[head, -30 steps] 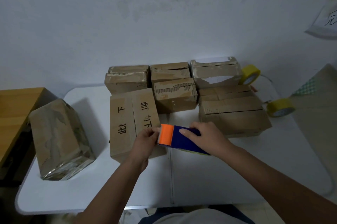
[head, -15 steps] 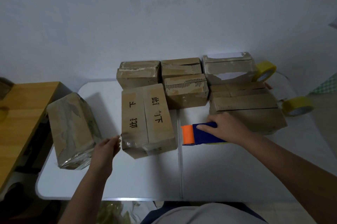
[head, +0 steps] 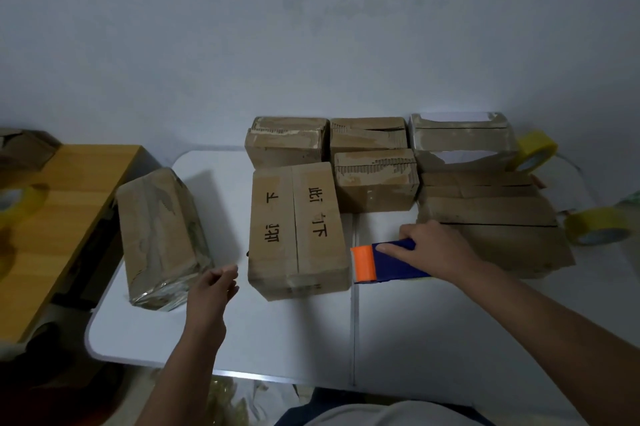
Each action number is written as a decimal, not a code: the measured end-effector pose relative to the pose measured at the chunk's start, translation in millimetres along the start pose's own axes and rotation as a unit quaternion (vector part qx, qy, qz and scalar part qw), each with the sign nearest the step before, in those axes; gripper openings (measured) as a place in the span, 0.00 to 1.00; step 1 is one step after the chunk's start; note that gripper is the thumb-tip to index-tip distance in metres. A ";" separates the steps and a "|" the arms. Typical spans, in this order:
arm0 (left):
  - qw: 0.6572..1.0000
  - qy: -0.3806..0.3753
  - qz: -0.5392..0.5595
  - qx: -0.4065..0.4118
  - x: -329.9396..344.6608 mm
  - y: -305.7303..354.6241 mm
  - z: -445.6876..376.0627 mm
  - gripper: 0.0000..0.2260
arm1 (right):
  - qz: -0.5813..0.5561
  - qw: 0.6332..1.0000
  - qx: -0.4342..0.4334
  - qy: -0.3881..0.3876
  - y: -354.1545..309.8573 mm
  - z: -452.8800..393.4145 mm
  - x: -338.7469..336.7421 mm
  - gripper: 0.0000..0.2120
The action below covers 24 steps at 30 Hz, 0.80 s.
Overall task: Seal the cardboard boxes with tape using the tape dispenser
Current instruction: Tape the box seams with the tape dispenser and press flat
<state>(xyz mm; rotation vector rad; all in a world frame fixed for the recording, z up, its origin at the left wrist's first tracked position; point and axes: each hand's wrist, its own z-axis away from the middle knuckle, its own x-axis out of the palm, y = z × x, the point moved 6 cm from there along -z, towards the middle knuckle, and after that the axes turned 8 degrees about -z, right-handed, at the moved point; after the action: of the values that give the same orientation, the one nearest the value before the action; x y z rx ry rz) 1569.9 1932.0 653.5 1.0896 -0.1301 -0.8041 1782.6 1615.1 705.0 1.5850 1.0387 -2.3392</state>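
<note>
My right hand (head: pixel 434 249) grips the blue tape dispenser (head: pixel 398 262) with its orange front, which rests on the white table (head: pixel 450 339) just right of a lettered cardboard box (head: pixel 296 228). My left hand (head: pixel 213 287) hovers with relaxed fingers between that box and a tape-wrapped box (head: pixel 161 235) lying tilted at the table's left. Several more cardboard boxes (head: pixel 375 179) stand in rows behind, and a large flat box (head: pixel 491 228) lies behind my right hand.
Two yellow tape rolls (head: pixel 535 150) (head: pixel 597 224) sit at the far right by the boxes. A wooden desk (head: pixel 59 203) with another yellow roll (head: pixel 17 200) stands to the left. The wall runs close behind the boxes.
My left hand let go of the dispenser's front and moved left to the gap between the lettered box and the wrapped box. My right hand brought the dispenser down to the table.
</note>
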 end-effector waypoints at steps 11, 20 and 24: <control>0.999 -0.029 -0.008 0.031 -11.7 5.0 -6.3 0.06 | -0.042 0.999 -0.026 -0.010 -3.3 6.2 6.6 0.29; 1.000 -0.022 0.015 0.000 -2.2 -6.5 -3.1 0.05 | 0.003 0.999 -0.031 -0.020 1.1 -5.5 1.7 0.24; 1.000 -0.010 0.018 -0.003 0.1 -7.0 -3.0 0.04 | 0.034 0.998 -0.040 -0.018 -2.0 -12.1 -1.5 0.23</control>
<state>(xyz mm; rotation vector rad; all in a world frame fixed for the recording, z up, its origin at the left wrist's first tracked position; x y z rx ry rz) 1567.8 1932.7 646.2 1.0704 -0.1630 -0.7816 1791.7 1623.5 704.7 1.5201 1.0399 -2.2454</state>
